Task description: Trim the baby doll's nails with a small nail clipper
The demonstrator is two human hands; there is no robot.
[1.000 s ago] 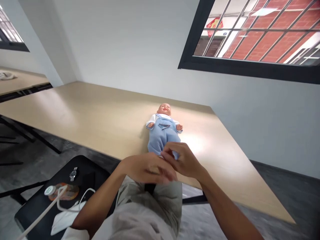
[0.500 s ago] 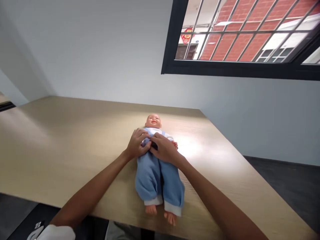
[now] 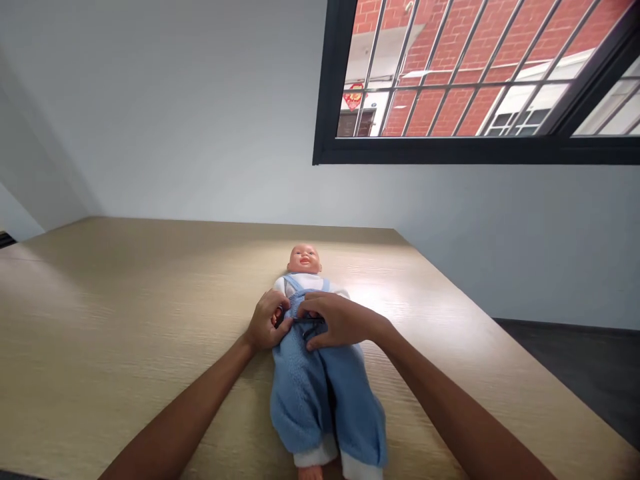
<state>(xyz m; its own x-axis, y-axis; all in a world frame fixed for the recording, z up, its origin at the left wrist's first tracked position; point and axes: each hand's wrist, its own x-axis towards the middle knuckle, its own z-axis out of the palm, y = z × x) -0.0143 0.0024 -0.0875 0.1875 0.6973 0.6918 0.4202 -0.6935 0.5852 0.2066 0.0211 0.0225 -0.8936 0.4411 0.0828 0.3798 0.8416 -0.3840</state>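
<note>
A baby doll [image 3: 305, 261] lies on its back on the wooden table [image 3: 125, 320], head away from me. It wears blue fleece overalls [image 3: 325, 393] over a white shirt. My left hand [image 3: 267, 323] curls its fingers round the overalls' bib at the doll's right side. My right hand [image 3: 335, 321] lies across the doll's chest, fingers closed on the blue fabric and a dark strip on the bib. The two hands touch over the chest and hide the doll's arms.
The table runs to a grey wall behind the doll. A black-framed barred window [image 3: 475, 80] sits above on the right, with a brick building outside. Dark floor [image 3: 575, 360] shows past the table's right edge.
My hands went from near my lap to the doll's chest and now grip the bib a little lower. The view has moved closer over the doll.
</note>
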